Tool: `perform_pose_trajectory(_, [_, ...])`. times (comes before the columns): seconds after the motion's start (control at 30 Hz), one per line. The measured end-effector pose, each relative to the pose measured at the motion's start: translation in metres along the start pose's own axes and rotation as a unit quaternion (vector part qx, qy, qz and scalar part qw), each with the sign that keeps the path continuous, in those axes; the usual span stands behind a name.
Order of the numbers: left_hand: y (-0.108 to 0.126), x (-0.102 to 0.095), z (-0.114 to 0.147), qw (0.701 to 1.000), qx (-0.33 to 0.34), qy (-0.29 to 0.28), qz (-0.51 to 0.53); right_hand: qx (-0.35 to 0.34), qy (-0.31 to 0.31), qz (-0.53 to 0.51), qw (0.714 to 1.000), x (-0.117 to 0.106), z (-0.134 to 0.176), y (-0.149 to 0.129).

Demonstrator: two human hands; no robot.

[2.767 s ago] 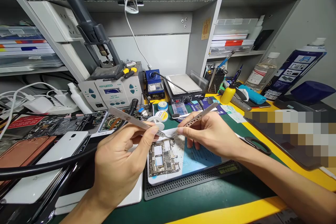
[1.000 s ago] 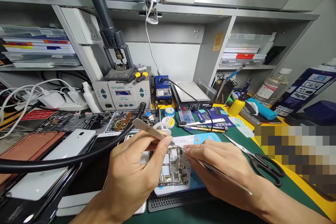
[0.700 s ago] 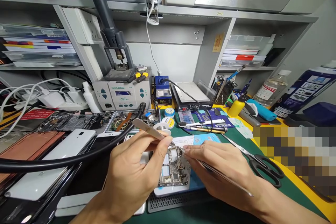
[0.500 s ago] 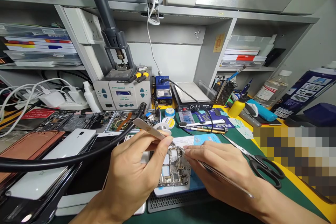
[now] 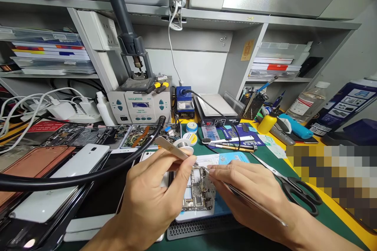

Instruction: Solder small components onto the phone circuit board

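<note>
My left hand (image 5: 160, 194) is closed around flat metal tweezers (image 5: 172, 149), whose narrow end points down at the top of a phone circuit board (image 5: 197, 192). From the other side, my right hand (image 5: 247, 188) pinches a thin metal tool (image 5: 259, 206) like a pen; its tip meets the same upper edge of the board, close to the tweezers. My fingers partly hide both tips, so I cannot tell exactly what they touch. Under the board lies a white and blue phone-sized pad (image 5: 225, 200), on a grey perforated mat (image 5: 191, 229).
Black-handled scissors (image 5: 300, 192) lie at the right. A solder spool (image 5: 184, 146), a white brush (image 5: 232, 140) and a yellow bottle (image 5: 266, 123) stand or lie behind. A thick black hose (image 5: 118, 170) crosses the left side above several phones (image 5: 61, 184). A hot-air station (image 5: 141, 106) stands at the back.
The whole view has shifted slightly. Both hands keep their grips, with the two tool tips still together at the upper edge of the board.
</note>
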State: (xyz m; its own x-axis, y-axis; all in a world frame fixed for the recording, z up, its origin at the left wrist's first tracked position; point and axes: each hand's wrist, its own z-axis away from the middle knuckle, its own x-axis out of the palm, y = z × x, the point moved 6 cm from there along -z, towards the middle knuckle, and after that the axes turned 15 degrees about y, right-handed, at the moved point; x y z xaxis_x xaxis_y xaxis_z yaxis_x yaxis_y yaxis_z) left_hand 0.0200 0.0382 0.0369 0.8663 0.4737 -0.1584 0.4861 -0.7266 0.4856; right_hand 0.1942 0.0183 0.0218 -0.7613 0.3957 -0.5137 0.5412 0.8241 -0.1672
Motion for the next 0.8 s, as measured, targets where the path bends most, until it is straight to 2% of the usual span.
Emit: perform_pose_trajectory(0.8, [0.0002,0.0007,-0.0005,1.000,0.009,0.004,0.003,0.013,-0.014,-0.013,1.000,0.0007,0.0014,0.0012])
